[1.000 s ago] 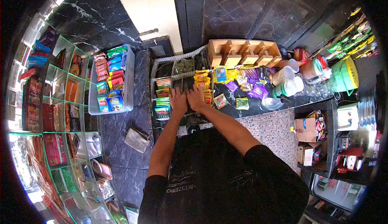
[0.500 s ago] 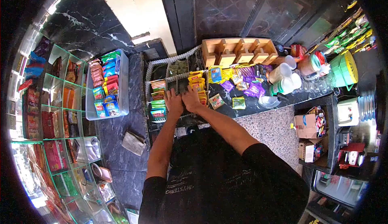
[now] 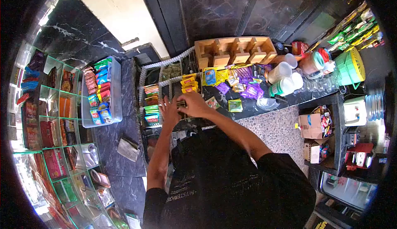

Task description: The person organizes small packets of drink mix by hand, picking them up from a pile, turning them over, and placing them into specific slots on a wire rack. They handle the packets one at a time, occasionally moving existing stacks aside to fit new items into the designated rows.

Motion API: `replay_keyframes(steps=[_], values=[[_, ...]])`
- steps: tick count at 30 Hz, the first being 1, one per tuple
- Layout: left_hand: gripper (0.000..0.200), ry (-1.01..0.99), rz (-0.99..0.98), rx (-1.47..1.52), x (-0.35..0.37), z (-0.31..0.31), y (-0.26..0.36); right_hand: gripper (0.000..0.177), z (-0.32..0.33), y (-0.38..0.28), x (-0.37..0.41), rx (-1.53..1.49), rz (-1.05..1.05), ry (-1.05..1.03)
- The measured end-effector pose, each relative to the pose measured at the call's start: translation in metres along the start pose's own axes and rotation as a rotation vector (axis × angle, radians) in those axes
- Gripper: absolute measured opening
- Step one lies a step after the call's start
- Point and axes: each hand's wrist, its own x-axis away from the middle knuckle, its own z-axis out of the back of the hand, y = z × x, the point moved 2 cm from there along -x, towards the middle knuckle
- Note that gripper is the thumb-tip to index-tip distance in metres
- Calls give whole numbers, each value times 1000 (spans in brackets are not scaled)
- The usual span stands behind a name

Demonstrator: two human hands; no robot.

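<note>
A divided rack edged with white braided rope stands on the dark counter, its compartments holding upright sachets. My left hand is over its front middle part, fingers apart and pointing away from me. Close beside it, my right hand is bent in a pinch around a small dark-and-yellow packet, mostly covered by the fingers. Green sachets fill the compartment left of my left hand. Yellow sachets stand just beyond my right hand.
A wooden divided holder sits behind loose purple sachets and jars on the right. To the left are a clear plastic bin of sachets, a folded cloth and a glass-divided shelf.
My right hand has drawn back from its flat reach into the rack and now pinches a small packet. My left hand's fingers have spread. The whole view has shifted slightly.
</note>
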Motion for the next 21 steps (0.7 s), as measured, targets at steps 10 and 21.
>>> replay_keyframes(steps=[10, 21], values=[[17, 460, -90, 391, -13, 59, 55, 37, 71, 167, 103, 98, -637, 139], [44, 329, -105, 762, -32, 48, 127, 69, 84, 173, 160, 427, -526, -99]])
